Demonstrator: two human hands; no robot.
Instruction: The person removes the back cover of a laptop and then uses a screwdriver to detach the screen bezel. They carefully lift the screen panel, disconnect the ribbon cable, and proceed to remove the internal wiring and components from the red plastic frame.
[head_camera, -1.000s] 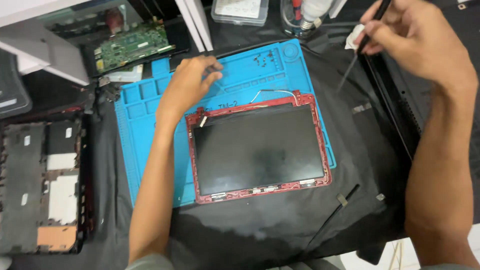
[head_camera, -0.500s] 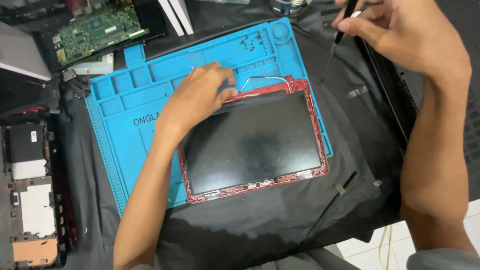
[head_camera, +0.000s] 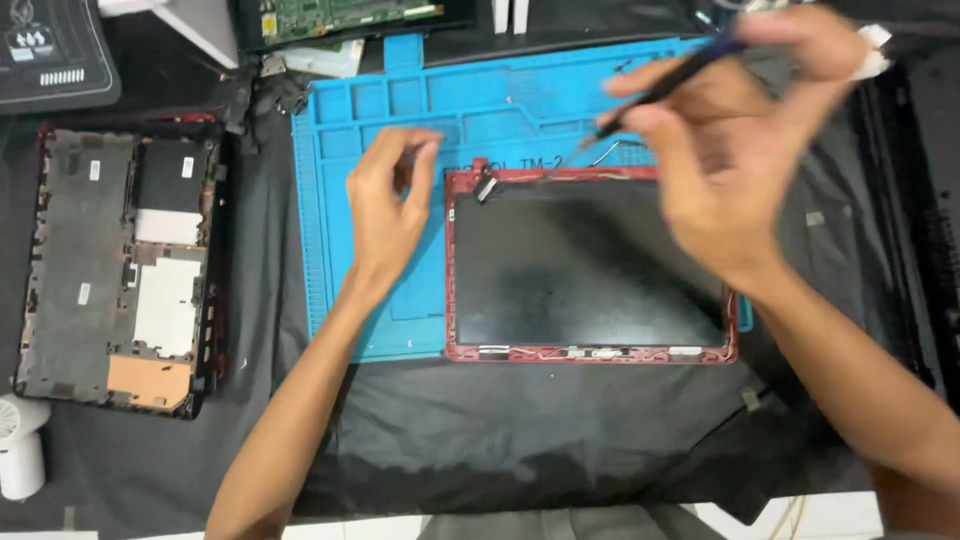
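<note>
A dark laptop screen panel in a red frame (head_camera: 590, 268) lies flat on a blue silicone work mat (head_camera: 520, 110). My left hand (head_camera: 388, 205) hovers over the mat just left of the panel's top left corner, fingers loosely curled and holding nothing that I can see. My right hand (head_camera: 735, 150) is blurred above the panel's upper right part and grips a thin dark screwdriver (head_camera: 665, 82) whose tip points down and left toward the panel's top edge. A small cable connector (head_camera: 486, 186) sits at the panel's top left corner.
A stripped red laptop base (head_camera: 115, 265) lies at the left on black cloth. A green circuit board (head_camera: 340, 14) rests at the top edge, a dark mat (head_camera: 55, 50) at top left, a white object (head_camera: 20, 445) at bottom left. A black bezel (head_camera: 925, 230) runs along the right.
The view shifted, so the mat and panel now sit level and further right. My right hand came down from the top right to above the panel. My left hand lifted off the panel's corner.
</note>
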